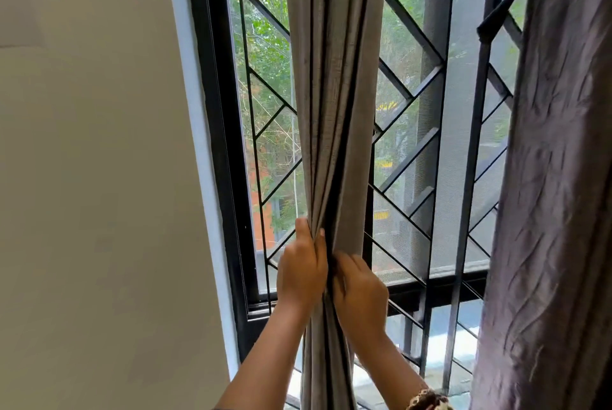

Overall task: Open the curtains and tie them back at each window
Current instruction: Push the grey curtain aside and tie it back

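Observation:
A grey curtain hangs bunched into a narrow column in front of the window. My left hand grips its left side at the pinched waist, thumb and fingers wrapped into the folds. My right hand presses against the right side at the same height, fingers curled into the cloth. A second, crinkled purple-grey curtain hangs at the right edge, with a dark tie strap running from it across the glass.
The window has a black frame and a black diagonal metal grille behind mesh. A beige wall fills the left. Trees and buildings show outside.

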The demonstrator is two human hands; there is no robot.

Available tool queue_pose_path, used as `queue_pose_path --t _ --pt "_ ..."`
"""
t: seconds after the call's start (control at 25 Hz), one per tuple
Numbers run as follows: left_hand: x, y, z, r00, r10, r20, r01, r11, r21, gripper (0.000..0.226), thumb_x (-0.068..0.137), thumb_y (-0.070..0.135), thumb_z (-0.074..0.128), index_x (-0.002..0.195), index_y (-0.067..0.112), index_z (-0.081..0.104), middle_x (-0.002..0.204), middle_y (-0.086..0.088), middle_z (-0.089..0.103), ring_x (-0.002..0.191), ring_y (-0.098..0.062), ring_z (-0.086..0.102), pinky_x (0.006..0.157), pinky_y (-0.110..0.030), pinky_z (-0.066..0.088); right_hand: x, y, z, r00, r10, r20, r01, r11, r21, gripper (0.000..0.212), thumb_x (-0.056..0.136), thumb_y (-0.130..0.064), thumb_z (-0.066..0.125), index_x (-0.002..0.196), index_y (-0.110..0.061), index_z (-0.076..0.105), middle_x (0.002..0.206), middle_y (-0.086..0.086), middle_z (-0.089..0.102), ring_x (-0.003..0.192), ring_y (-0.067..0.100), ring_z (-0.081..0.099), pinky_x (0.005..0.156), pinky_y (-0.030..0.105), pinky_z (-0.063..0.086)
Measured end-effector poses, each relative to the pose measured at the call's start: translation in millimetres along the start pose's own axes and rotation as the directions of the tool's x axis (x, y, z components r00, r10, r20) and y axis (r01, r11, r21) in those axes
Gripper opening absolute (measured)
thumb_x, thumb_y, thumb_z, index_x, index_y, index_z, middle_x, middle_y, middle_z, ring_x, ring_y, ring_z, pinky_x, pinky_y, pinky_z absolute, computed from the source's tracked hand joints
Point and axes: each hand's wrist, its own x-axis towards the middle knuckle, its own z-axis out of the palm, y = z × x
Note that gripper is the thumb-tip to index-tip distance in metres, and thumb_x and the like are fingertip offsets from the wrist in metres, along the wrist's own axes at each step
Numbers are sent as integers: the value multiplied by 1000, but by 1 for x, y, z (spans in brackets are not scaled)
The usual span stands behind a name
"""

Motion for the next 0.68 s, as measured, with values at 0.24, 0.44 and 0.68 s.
queue_pose_path --t 0.24,0.44,0.68 --pt "-1 11 8 999 -34 1 34 999 -13 51 89 48 48 113 3 43 63 -4 60 51 -19 58 47 -36 50 -3 8 -4 999 -40 23 36 987 155 8 72 -9 62 66 -8 66 57 2 57 40 15 50 39 18 32" --pt "-4 10 18 998 -66 9 67 995 -75 20 93 10 47 113 4 45 79 0 63 68 -19 64 64 -34 54 4 34 -24 982 -121 147 59 927 370 14 81 -11 58 80 -11 71 70 -2 66 59 6 59 55 22 49" --pt "1 16 2 950 -149 275 246 899 -363 38 93 3 46 115 34 40 110 16 55 102 7 56 82 -4 44 74 84 -43 959 154 236 -268 760 593 31 81 -4 66 107 -20 60 103 2 64 95 4 59 78 17 46"
